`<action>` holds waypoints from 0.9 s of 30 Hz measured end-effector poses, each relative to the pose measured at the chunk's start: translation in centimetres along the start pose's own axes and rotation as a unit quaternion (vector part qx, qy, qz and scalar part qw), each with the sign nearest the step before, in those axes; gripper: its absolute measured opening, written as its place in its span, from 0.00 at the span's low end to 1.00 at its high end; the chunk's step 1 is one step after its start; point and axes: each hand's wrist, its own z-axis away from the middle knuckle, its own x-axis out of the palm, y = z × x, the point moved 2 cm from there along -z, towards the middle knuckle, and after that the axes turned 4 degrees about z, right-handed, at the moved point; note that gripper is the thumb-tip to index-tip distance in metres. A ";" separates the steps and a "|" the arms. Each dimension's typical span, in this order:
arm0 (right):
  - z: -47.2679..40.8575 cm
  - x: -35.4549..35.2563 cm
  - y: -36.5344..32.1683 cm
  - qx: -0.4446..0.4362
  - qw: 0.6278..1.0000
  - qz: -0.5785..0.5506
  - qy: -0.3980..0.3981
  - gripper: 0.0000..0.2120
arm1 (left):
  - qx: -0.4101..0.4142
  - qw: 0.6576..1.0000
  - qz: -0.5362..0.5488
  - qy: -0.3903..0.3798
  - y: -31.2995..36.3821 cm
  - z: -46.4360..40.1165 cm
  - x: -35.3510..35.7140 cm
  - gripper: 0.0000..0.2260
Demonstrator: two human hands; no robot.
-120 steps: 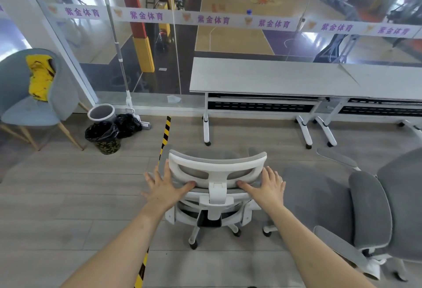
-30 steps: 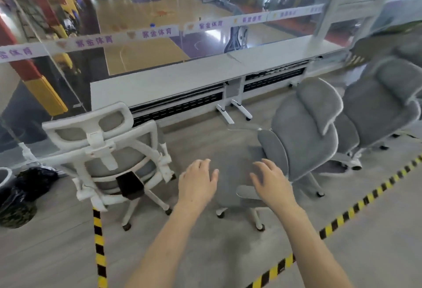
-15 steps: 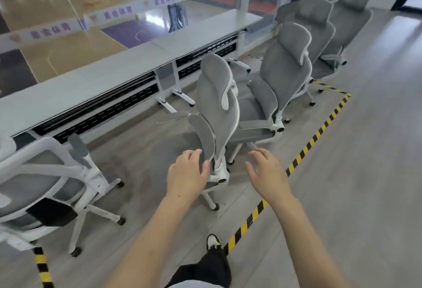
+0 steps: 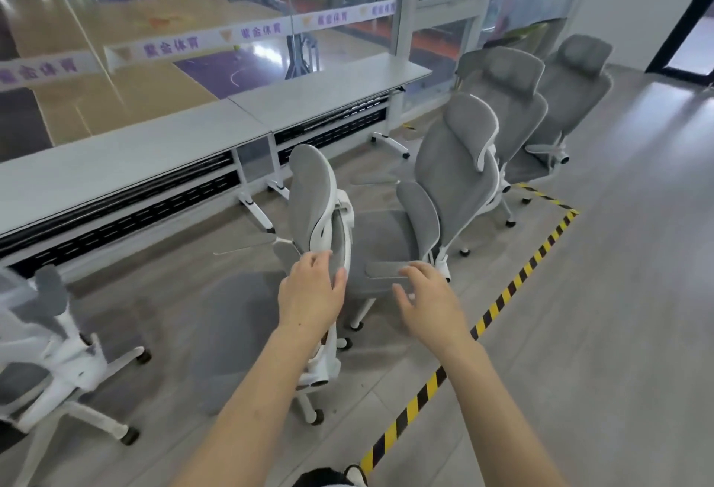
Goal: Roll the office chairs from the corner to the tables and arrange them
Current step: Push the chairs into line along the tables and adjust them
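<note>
A grey mesh office chair with a white frame stands right in front of me, its back toward me. My left hand rests against the lower edge of its backrest with fingers spread, not clasped. My right hand hovers open just beside the chair's grey armrest. Behind it stands a second grey chair, and two more chairs wait in the corner. A chair I moved earlier stands at the left by the long white tables.
A glass wall runs behind the tables. Yellow-and-black floor tape runs diagonally on my right and turns at the corner chairs. Grey floor opens to the right. My shoe shows at the bottom edge.
I let go of the first chair and turned right, leaving it at the left. Both hands have moved closer to the nearest grey chair; my left hand now touches its backrest.
</note>
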 end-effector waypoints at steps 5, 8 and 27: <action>-5.9 0.2 1.9 -0.035 0.999 -0.004 -0.023 0.18 | -0.036 0.999 -0.004 0.036 1.8 -3.4 0.1 0.21; -10.1 1.1 2.6 -0.069 0.996 -0.025 -0.049 0.18 | -0.061 0.996 -0.016 0.070 2.1 -5.1 0.0 0.19; -39.4 6.6 -4.1 -0.470 0.855 0.007 -0.219 0.16 | -0.279 0.945 -0.123 0.122 4.6 -16.2 3.6 0.15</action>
